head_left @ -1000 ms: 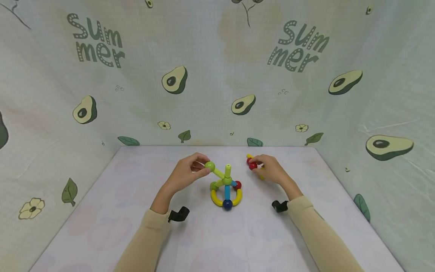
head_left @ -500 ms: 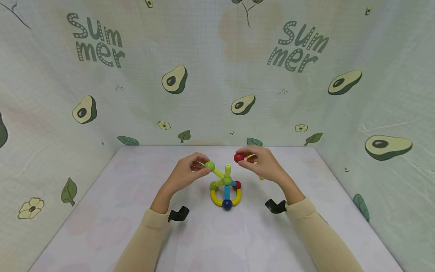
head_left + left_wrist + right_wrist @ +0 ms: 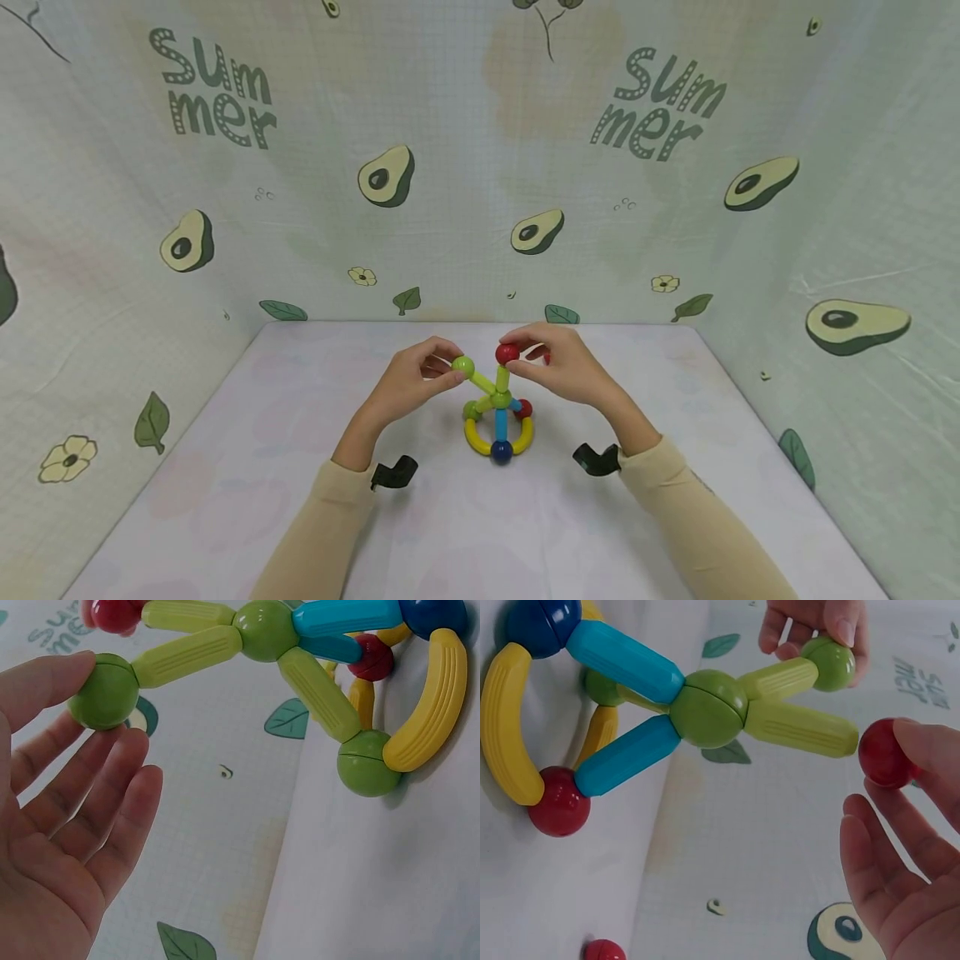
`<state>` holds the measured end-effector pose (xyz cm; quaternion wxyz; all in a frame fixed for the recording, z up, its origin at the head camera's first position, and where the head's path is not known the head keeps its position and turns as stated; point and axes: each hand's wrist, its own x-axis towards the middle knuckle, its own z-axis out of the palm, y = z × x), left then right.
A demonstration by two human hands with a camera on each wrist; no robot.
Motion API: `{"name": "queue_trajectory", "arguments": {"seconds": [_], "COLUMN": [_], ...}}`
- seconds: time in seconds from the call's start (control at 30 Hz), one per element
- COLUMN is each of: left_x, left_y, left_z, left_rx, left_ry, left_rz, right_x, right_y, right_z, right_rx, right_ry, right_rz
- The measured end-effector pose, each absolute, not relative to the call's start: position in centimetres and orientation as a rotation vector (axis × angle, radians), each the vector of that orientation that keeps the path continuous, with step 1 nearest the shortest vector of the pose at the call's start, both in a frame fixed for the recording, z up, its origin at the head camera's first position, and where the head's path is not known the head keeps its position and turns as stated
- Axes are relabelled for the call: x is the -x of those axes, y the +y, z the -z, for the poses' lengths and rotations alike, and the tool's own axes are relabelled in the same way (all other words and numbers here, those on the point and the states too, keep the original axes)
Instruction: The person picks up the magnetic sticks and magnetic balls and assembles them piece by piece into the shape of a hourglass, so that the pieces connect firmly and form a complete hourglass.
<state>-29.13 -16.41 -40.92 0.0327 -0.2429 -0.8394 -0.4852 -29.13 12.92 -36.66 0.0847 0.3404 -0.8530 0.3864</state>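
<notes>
A magnetic stick-and-ball model stands between the hands, on a base of curved yellow sticks (image 3: 435, 705) with a dark blue ball (image 3: 502, 452). Blue and yellow-green sticks rise to a green centre ball (image 3: 707, 709), from which two more yellow-green sticks branch upward. My left hand (image 3: 412, 381) pinches a green ball (image 3: 105, 694) at the end of the slanting stick, thumb above and fingers below. Between thumb and fingers my right hand (image 3: 567, 364) grips a red ball (image 3: 887, 753), right at the tip of the upright yellow-green stick (image 3: 802, 729).
Behind the right hand another red ball (image 3: 604, 950) lies on the pale tabletop (image 3: 450, 533), mostly hidden in the head view. Cloth walls printed with avocados (image 3: 537, 231) stand at the back and sides. Black wrist cameras (image 3: 395, 472) stick out from both sleeves.
My right hand has picked up a red ball from the back right and carried it left to the tip of the upright stick. The left hand stays on its green ball.
</notes>
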Motion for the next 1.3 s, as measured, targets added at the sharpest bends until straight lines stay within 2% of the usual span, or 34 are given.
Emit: {"name": "queue_trajectory", "arguments": {"seconds": [0.47, 0.83, 1.3], "left_x": [29.2, 29.2, 29.2], "left_y": [-16.7, -16.7, -16.7], "left_z": [40.7, 40.7, 40.8], "left_rx": [0.76, 0.765, 0.756], "left_ry": [-2.603, -2.605, -2.605], "left_rz": [1.471, 1.469, 1.454], "right_x": [29.0, 29.1, 30.2], "right_y": [12.2, 12.8, 17.8], "right_z": [37.0, 36.9, 37.6], "right_rx": [-1.076, -1.063, -0.96], "right_ry": [-2.509, -2.55, -2.661], "right_rz": [-1.276, -1.198, -1.052]}}
